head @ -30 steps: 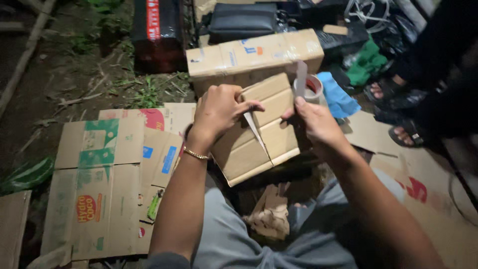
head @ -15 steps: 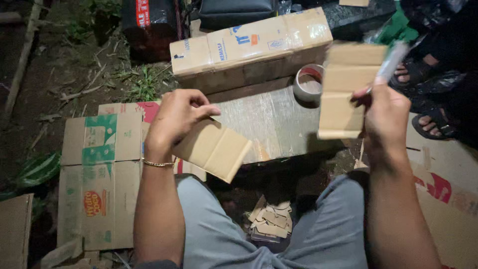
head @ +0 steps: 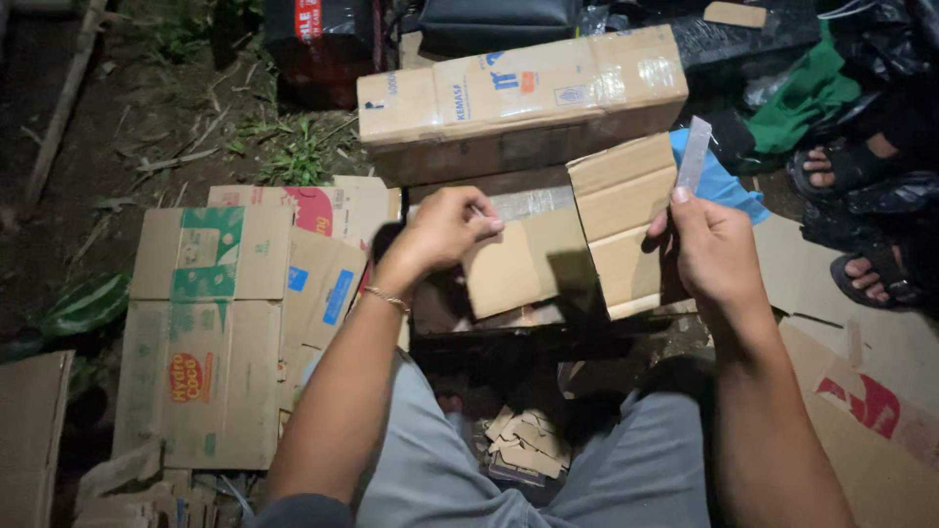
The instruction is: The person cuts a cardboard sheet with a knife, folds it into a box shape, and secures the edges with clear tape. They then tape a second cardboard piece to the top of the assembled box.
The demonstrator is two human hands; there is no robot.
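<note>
Cutting cardboard into pieces over the lap.

Scraps (head: pixel 523 445) are lying between the knees; the left hand (head: pixel 440 233) is pinching a cut piece (head: pixel 518 269), the right hand (head: pixel 714 249) is gripping a creased panel (head: pixel 621 220) plus a blade (head: pixel 693 156) at 1 o'clock, best kept pointing away. At 9 o'clock flattened cartons (head: pixel 210 323) are showing green, blue and orange labels; at 12 o'clock a taped box (head: pixel 518 93) is sitting.
</note>
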